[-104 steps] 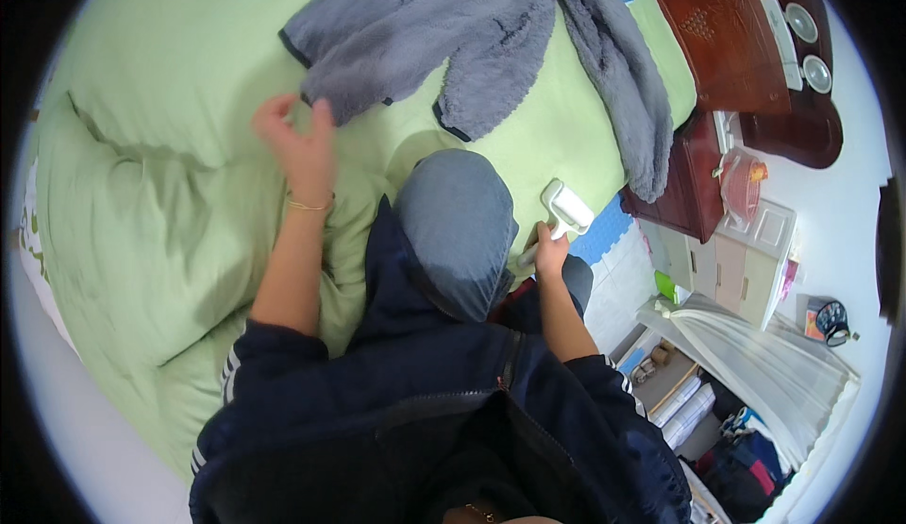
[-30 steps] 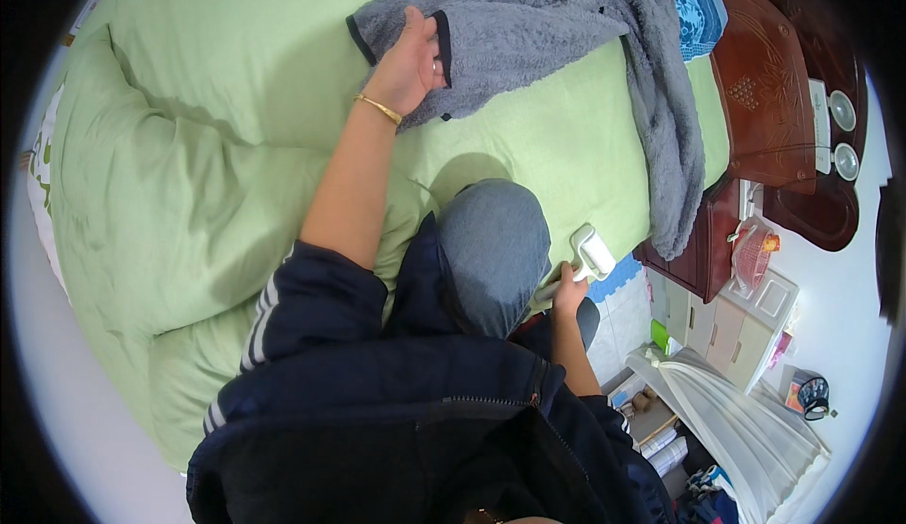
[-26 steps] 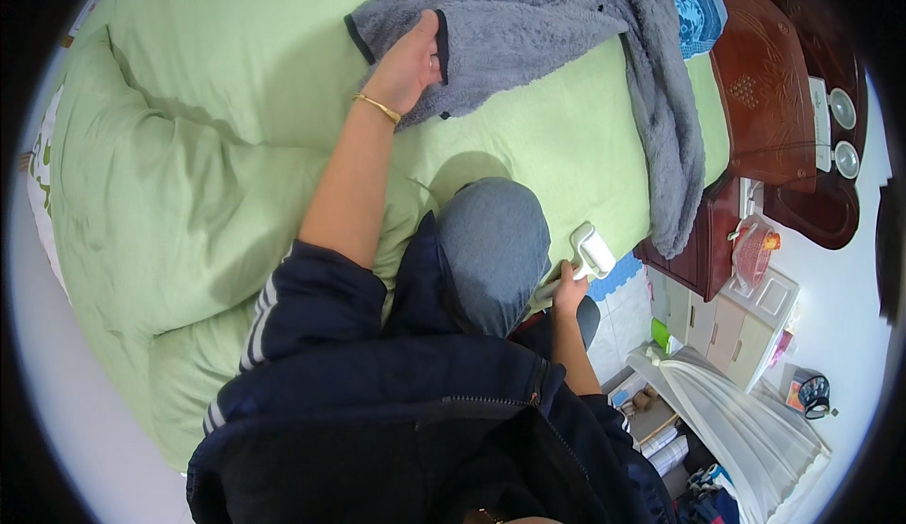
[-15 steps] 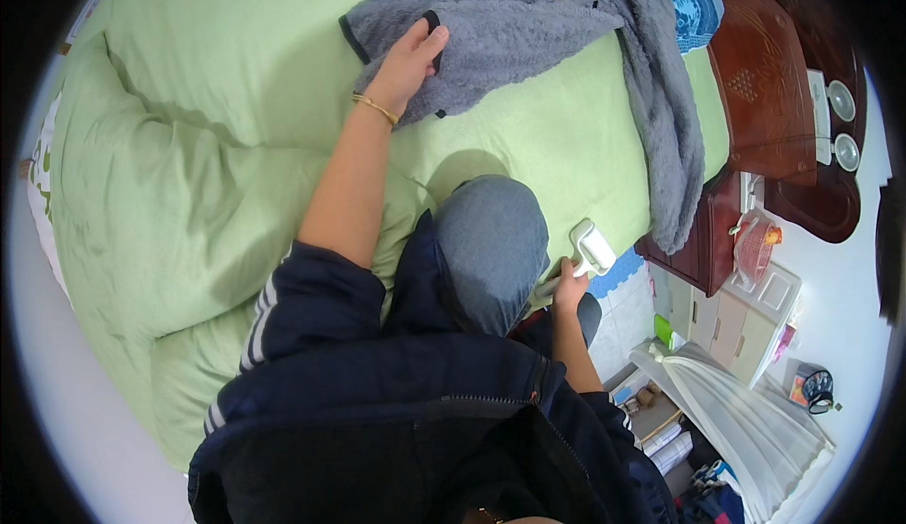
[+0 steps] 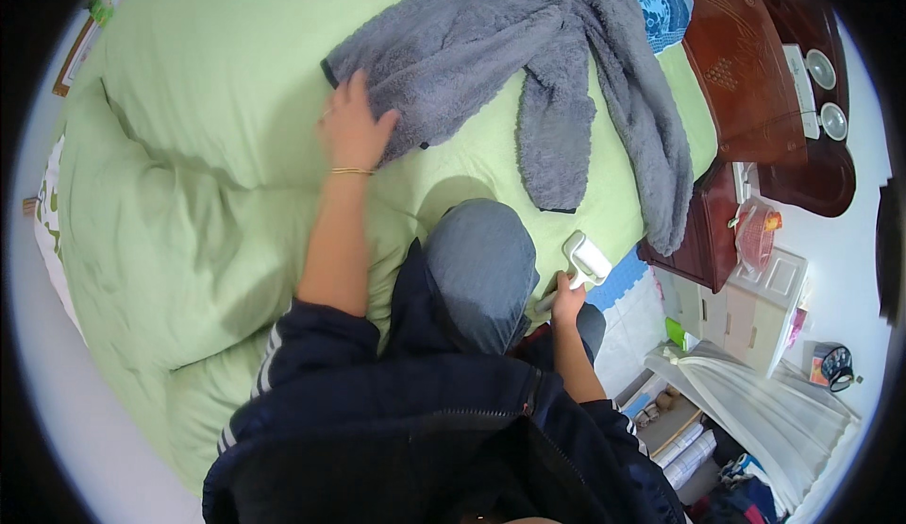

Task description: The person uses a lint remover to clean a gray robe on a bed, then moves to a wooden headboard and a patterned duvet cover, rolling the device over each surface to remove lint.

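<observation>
A grey fleece jacket with dark trim lies spread across the bed, its two sleeves stretching toward me on the right. My left hand rests at the jacket's lower left edge with its fingers spread, gripping nothing. One sleeve lies flat, its dark cuff pointing my way. Beside my knee, my right hand is wrapped around the handle of a white lint roller. The roller head points away from me, over the bed's edge and apart from the jacket.
Light green bedding covers the bed, bunched at the left. A blue patterned pillow leans near the brown wooden headboard. Past the bed's right edge stand a dark red nightstand, a white cabinet and a pale curtain.
My left hand has let go of the dark-trimmed cuff and moved left to the jacket's edge. That sleeve now lies extended toward me. My right hand still holds the lint roller.
</observation>
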{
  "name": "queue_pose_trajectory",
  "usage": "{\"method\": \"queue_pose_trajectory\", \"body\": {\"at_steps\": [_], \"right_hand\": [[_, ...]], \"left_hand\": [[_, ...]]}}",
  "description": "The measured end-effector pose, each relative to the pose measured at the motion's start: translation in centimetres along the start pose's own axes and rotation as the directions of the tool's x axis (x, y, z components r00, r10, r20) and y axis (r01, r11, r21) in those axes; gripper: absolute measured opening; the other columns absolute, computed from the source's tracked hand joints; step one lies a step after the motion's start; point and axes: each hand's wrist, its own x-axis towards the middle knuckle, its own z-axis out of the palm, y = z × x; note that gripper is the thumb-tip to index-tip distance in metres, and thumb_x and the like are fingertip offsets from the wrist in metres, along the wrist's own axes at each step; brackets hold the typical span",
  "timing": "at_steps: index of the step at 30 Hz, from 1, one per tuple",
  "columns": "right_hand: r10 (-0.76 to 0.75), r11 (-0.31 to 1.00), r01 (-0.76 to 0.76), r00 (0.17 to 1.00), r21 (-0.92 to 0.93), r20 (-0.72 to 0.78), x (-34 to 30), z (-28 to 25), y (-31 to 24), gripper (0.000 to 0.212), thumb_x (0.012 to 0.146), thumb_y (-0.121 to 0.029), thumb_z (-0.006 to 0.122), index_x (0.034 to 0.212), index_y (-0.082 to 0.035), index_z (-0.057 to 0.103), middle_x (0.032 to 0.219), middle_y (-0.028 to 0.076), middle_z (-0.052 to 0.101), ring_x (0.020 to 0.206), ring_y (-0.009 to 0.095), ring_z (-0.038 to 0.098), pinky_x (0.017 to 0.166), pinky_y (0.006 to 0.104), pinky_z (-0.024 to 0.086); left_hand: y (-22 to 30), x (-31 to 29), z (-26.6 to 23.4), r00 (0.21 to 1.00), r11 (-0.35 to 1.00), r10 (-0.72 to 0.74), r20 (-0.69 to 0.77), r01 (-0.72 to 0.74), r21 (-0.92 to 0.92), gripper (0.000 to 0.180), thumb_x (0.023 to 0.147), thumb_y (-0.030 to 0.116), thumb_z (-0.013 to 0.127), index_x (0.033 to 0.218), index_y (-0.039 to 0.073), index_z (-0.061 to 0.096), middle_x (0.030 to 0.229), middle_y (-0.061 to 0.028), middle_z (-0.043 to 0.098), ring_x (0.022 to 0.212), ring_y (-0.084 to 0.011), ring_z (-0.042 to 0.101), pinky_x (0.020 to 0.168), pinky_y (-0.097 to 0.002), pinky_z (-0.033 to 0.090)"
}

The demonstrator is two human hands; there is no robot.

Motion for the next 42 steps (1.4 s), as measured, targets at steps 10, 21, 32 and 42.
{"method": "queue_pose_trajectory", "body": {"at_steps": [10,21,32,42], "right_hand": [[-0.063,0.997,0.063,0.998,-0.043,0.005,0.3,0.0,0.5,0.017,0.078,-0.018,0.058,0.078,-0.003,0.051,0.070,0.003,0.052,0.063,0.012,0.047,0.058,0.0275,0.040],[-0.009,0.998,0.007,0.999,0.060,0.041,-0.2,0.3,-0.6,0.016,0.077,-0.016,0.059,0.077,-0.003,0.051,0.068,0.002,0.050,0.061,0.011,0.046,0.056,0.0267,0.040],[-0.029,1.000,0.028,0.999,0.008,0.040,1.0,-0.2,1.8,0.017,0.077,-0.016,0.059,0.075,-0.002,0.050,0.068,0.003,0.052,0.064,0.012,0.048,0.061,0.0273,0.041],[-0.048,0.998,0.047,0.999,0.031,0.023,0.4,-0.8,1.1,0.015,0.077,-0.015,0.058,0.075,-0.002,0.050,0.067,0.004,0.052,0.062,0.013,0.048,0.059,0.0278,0.042]], "left_hand": [[12.8,-5.8,-5.6,0.444,0.050,0.896,-0.020,-0.144,-0.988,0.043,0.081,0.023,0.062,0.117,0.002,0.049,0.107,-0.0125,0.057,0.095,-0.0210,0.056,0.079,-0.0301,0.046],[0.0,-0.6,4.1,0.930,0.847,0.357,-0.088,-0.282,0.451,0.032,0.077,0.018,0.053,0.109,0.016,0.054,0.101,-0.0146,0.058,0.098,-0.0271,0.055,0.080,-0.0415,0.045],[1.5,19.4,-8.9,0.985,0.950,0.066,0.158,-0.014,-0.312,0.032,0.066,0.021,0.059,0.088,-0.002,0.063,0.079,-0.0198,0.063,0.075,-0.0261,0.061,0.069,-0.0340,0.048],[6.8,12.0,-9.7,0.942,0.928,0.173,0.286,-0.059,-0.368,0.028,0.078,0.021,0.055,0.101,0.006,0.059,0.087,-0.0093,0.062,0.081,-0.0199,0.058,0.073,-0.0319,0.046]]}}
